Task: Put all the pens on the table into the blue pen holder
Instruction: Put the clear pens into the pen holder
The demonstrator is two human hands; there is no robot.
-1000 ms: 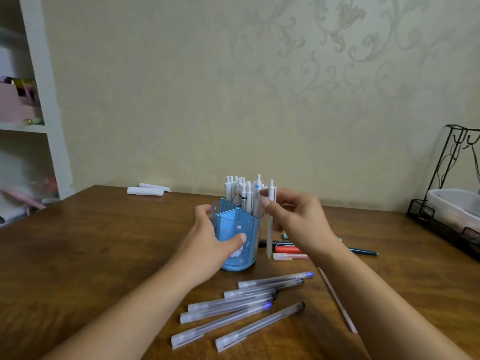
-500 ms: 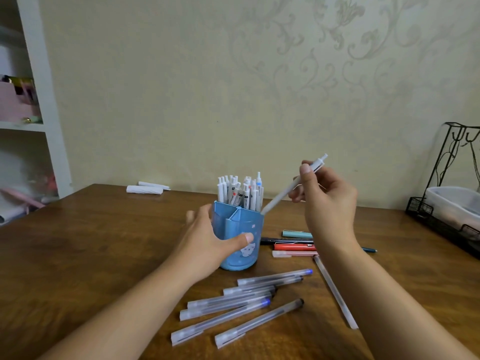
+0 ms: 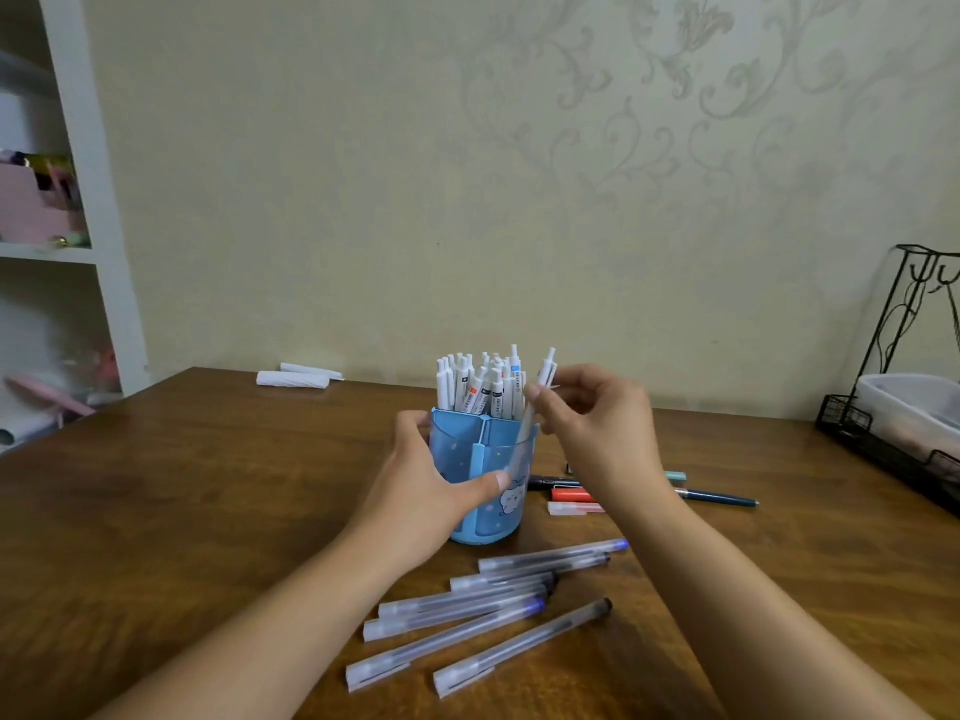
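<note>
Holder: blue pen holder gripped by left hand, many white pens inside.
In hand: right hand pinches white pen, tip entering.
Left: capped clear pens and coloured pens on desk.

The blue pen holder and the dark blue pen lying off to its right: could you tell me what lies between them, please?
In the head view, between the blue pen holder and the dark blue pen lie a black pen, a red pen and a pink pen, partly hidden by the right hand.

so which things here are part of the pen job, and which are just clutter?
Job:
blue pen holder
white pen pinched by right hand
left hand gripping holder
clear pens
coloured pens

Clutter:
paper rolls
wire basket
shelf
</note>
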